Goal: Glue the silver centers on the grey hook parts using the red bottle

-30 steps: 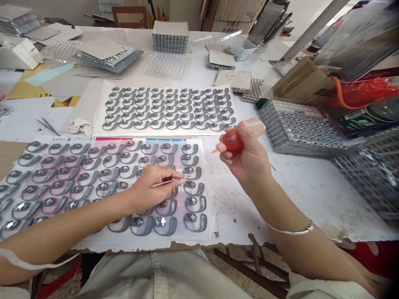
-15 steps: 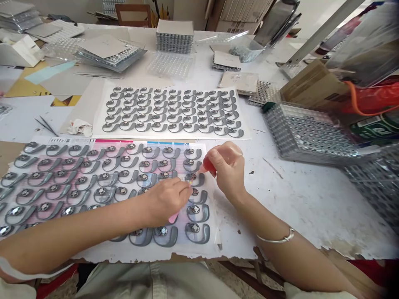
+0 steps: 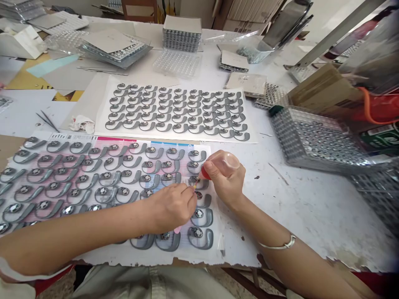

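My left hand is closed round a thin pink stick, its tip at a grey hook-shaped piece in the right column of the near sheet. My right hand grips a small red squeeze bottle, with its nozzle touching the same piece. The two hands almost meet there. The near sheet carries several rows of grey hooks, each with a shiny round stone. A silver bangle is on my right wrist.
A second sheet of grey hooks lies farther back. Trays of shiny stones stand at the right, with stacked trays and cards at the back. Tweezers and a crumpled tissue lie at the left.
My right hand came down and left from the air, bringing the red bottle's nozzle to the hook. My left hand turned the pink stick and kept its tip at that piece.
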`<state>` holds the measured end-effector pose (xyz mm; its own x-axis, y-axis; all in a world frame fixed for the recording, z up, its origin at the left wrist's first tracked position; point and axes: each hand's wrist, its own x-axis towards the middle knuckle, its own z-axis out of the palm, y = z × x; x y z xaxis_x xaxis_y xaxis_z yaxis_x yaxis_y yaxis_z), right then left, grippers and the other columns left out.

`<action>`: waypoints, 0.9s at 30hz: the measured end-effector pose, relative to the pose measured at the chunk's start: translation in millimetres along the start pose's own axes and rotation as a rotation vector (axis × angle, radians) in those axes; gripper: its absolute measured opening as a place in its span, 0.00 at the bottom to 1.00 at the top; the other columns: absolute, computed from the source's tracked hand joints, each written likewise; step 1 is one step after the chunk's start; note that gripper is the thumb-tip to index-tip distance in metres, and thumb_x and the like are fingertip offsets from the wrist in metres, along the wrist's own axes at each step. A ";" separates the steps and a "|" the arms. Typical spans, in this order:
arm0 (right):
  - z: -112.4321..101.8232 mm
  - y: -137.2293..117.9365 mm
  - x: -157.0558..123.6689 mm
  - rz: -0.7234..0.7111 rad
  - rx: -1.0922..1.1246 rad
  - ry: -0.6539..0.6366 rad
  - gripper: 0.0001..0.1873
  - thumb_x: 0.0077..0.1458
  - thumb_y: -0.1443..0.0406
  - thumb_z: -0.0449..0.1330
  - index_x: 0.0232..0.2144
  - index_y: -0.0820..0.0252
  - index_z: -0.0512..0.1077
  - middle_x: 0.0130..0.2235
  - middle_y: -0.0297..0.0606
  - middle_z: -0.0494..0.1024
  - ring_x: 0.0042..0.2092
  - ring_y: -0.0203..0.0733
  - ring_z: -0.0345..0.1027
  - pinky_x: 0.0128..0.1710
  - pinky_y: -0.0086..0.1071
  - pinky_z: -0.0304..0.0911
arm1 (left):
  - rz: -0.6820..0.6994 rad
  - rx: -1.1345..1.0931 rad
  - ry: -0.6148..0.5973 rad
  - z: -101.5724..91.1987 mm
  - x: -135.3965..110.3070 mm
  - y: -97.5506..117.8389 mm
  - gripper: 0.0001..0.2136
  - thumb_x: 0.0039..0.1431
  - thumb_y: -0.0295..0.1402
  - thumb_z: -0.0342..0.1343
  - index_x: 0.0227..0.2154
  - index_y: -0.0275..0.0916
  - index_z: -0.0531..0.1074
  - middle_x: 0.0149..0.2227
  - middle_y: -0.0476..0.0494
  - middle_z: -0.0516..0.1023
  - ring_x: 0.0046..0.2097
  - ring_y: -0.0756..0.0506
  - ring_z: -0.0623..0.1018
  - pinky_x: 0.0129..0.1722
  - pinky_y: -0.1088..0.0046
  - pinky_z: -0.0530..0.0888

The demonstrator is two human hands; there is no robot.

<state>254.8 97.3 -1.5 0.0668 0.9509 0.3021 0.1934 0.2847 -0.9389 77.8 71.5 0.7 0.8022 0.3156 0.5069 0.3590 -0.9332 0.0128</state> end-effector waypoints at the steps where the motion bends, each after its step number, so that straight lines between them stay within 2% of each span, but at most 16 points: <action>1: 0.2 0.4 -0.2 -0.004 0.002 0.001 0.14 0.54 0.60 0.63 0.23 0.61 0.66 0.21 0.32 0.70 0.22 0.35 0.65 0.24 0.32 0.62 | -0.001 0.004 -0.003 -0.1 0.2 0.0 0.09 0.59 0.17 0.47 0.28 0.29 0.71 0.28 0.34 0.76 0.29 0.44 0.75 0.27 0.68 0.77; 10: 1.0 3.7 1.1 -0.073 0.003 0.025 0.13 0.55 0.61 0.63 0.23 0.61 0.67 0.20 0.32 0.70 0.22 0.35 0.65 0.24 0.32 0.63 | 0.029 0.014 -0.025 -2.5 0.2 -1.4 0.09 0.59 0.17 0.47 0.29 0.27 0.71 0.29 0.33 0.76 0.31 0.44 0.75 0.30 0.68 0.77; 22: 0.1 5.3 1.3 -0.102 -0.075 0.040 0.14 0.55 0.60 0.62 0.23 0.60 0.67 0.22 0.33 0.70 0.23 0.35 0.65 0.24 0.32 0.64 | 0.031 0.009 -0.044 -1.4 -0.2 -1.7 0.09 0.59 0.17 0.46 0.29 0.28 0.71 0.28 0.34 0.75 0.28 0.45 0.73 0.27 0.69 0.76; 27: 0.0 2.2 2.7 -0.242 -0.132 0.032 0.15 0.56 0.65 0.61 0.18 0.61 0.68 0.23 0.35 0.71 0.26 0.35 0.66 0.26 0.32 0.62 | 0.025 -0.013 -0.025 -0.5 0.1 -0.6 0.08 0.59 0.17 0.47 0.29 0.26 0.71 0.27 0.33 0.75 0.28 0.45 0.73 0.27 0.68 0.76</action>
<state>255.4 100.4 -2.8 0.0341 0.8523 0.5219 0.3335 0.4826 -0.8099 77.5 72.0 1.1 0.8226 0.2965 0.4851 0.3330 -0.9429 0.0116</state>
